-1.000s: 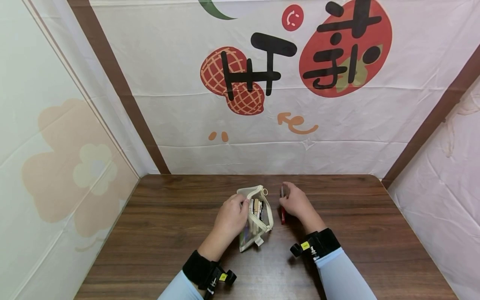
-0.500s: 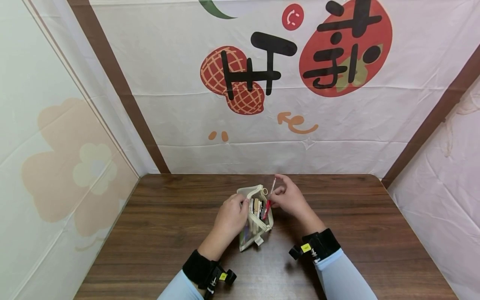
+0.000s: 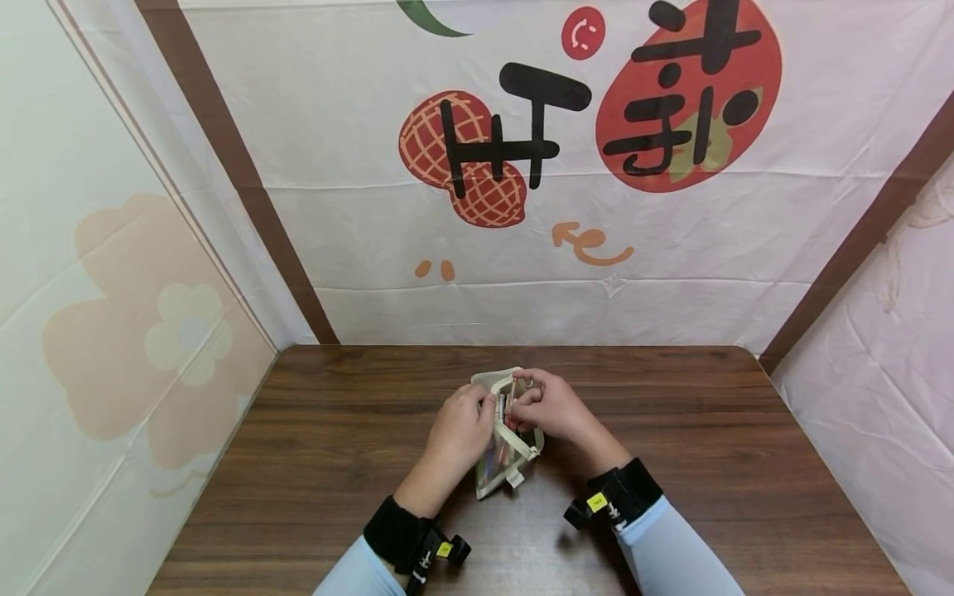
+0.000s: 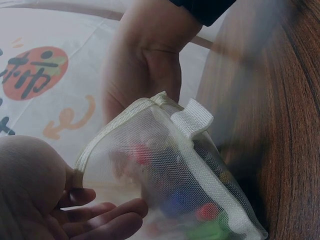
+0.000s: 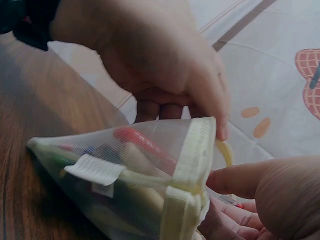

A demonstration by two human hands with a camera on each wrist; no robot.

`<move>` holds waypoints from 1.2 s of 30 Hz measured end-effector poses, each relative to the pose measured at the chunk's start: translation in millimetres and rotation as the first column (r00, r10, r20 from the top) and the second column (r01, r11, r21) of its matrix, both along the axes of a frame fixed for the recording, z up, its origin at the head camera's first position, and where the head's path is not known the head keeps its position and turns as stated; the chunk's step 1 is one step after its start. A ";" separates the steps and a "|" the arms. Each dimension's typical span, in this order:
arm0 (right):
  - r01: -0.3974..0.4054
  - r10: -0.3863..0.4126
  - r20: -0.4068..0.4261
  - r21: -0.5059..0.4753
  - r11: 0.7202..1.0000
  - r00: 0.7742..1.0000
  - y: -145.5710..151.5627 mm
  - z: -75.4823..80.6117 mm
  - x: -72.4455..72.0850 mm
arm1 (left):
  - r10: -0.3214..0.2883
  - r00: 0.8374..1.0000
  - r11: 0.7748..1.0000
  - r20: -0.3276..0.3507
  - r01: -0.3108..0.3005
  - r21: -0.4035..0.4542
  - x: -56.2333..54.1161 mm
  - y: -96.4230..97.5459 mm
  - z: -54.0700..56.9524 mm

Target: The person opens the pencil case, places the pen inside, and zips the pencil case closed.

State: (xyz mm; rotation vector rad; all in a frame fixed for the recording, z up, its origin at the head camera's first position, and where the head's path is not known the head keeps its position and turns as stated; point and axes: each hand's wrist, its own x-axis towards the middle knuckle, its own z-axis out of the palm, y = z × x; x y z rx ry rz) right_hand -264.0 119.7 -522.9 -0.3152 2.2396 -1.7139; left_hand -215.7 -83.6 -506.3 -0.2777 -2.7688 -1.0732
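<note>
A cream mesh pencil pouch point(image 3: 484, 480) stands unzipped on the table, tilted. My left hand point(image 3: 464, 426) pinches its left rim between thumb and fingers, as the left wrist view also shows with the thumb over the edge of the pouch point(image 4: 165, 135). My right hand point(image 3: 555, 407) is at the mouth of the pouch, pinching a red pen point(image 3: 511, 421) that points down inside. Through the mesh in the right wrist view, the red barrel of the pen point(image 5: 145, 142) shows among other pens. My right fingertips are partly hidden behind the pouch rim there.
The brown wooden table point(image 3: 335, 472) surrounds the pouch. A white printed cloth point(image 3: 358, 207) hangs behind its far edge, with more cloth at both sides. Several pens and colored items, one green point(image 4: 207, 231), lie inside the pouch.
My right hand lifted the red pen from beside the pouch, carried it left and lowered it into the opening. My left hand kept its pinch on the rim.
</note>
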 end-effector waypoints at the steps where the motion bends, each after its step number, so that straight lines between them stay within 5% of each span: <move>1: -0.007 0.007 0.003 0.001 1.000 1.000 -1.1 -0.6 0.4 | 0.001 1.000 1.000 -0.001 -0.001 0.000 -0.1 -0.2 0.1; 14: 0.001 -0.002 0.037 0.022 1.000 0.999 -2.4 -1.1 1.7 | 0.009 1.000 1.000 -0.003 -0.009 0.002 -0.2 -0.5 0.0; 21: -0.030 0.031 -0.013 0.048 0.998 0.999 -1.6 -0.5 1.6 | 0.010 1.000 1.000 -0.013 -0.010 0.006 -0.1 -0.5 -0.3; 32: 0.194 -0.184 -0.082 0.137 0.971 0.979 11.5 -2.5 -6.8 | 0.017 1.000 1.000 -0.014 -0.017 0.002 0.3 -0.9 0.2; 36: 0.217 -0.208 -0.066 0.200 0.956 0.976 19.1 -8.1 -10.2 | 0.015 1.000 1.000 -0.014 -0.015 0.002 0.7 -1.1 0.5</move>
